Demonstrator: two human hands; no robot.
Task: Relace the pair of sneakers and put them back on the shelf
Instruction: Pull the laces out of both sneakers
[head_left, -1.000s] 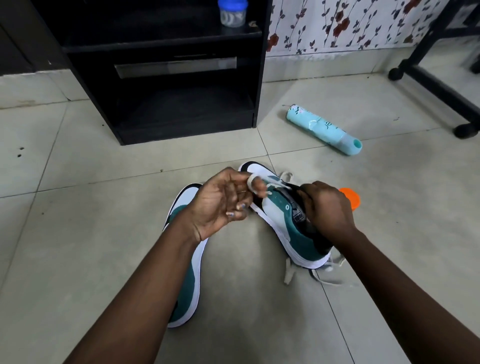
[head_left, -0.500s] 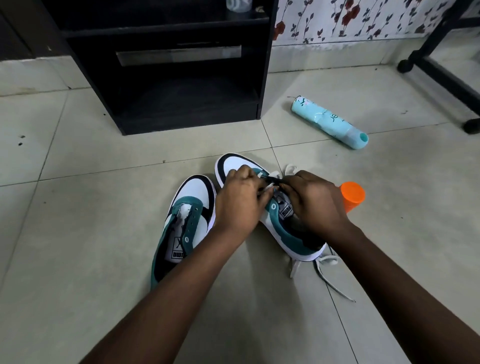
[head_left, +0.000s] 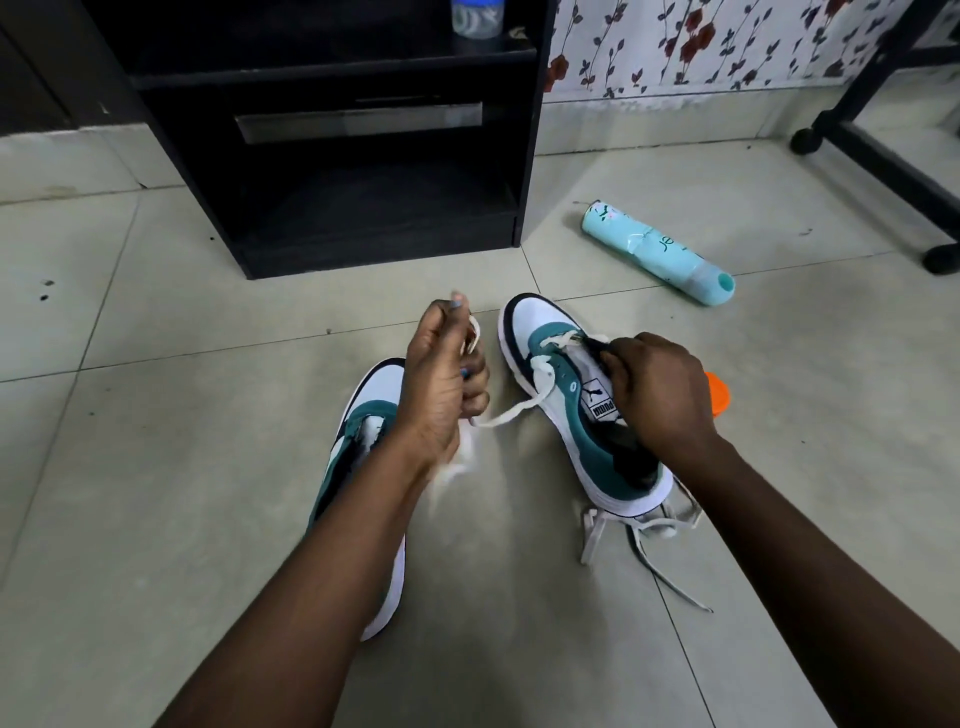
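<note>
Left hand (head_left: 441, 379) fisted around lace (head_left: 511, 413)

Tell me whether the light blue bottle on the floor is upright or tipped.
Tipped. The light blue bottle lies on its side on the floor tiles, right of the black shelf unit.

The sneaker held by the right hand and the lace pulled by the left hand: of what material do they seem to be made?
The sneaker: green panels look matte and soft, probably suede or a synthetic imitation; the white toe looks smooth, perhaps leather; the white sole looks like rubber. The lace: flat, white and limp, with a woven look, likely cotton or polyester.
</note>
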